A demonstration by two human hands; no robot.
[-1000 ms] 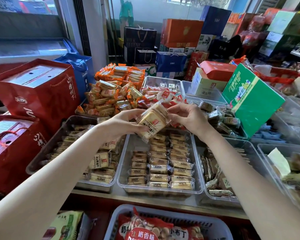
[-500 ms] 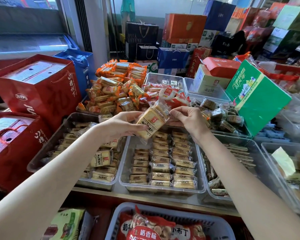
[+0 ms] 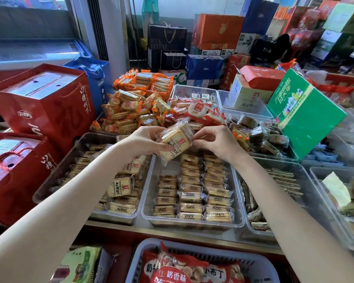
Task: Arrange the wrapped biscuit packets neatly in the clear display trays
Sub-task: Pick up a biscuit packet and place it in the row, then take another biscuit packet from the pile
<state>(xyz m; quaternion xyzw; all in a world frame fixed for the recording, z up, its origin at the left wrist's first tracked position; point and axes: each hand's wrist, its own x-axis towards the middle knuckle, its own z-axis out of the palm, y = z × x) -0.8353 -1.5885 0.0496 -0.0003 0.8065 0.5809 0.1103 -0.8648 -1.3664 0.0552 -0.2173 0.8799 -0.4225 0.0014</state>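
My left hand (image 3: 145, 140) grips a small stack of clear-wrapped pale biscuit packets (image 3: 175, 142) with a red label, held in the air above the far end of the middle clear tray (image 3: 149, 193). My right hand (image 3: 215, 142) pinches the wrapper at the stack's right end. Under them the middle tray holds three tidy rows of the same packets (image 3: 194, 193). The left tray (image 3: 74, 148) holds loosely piled packets (image 3: 121, 186) of the same kind.
Orange-wrapped biscuits (image 3: 139, 103) are heaped behind the trays. Red gift bags (image 3: 43, 107) stand at the left, a tilted green box (image 3: 307, 113) at the right. More clear trays (image 3: 307, 180) lie to the right. A basket of snack bags (image 3: 192, 266) sits below the shelf edge.
Both hands and the held packets have stayed almost in place above the middle tray; the right hand's fingers have shifted to pinch the wrapper end. The camera has dipped slightly.
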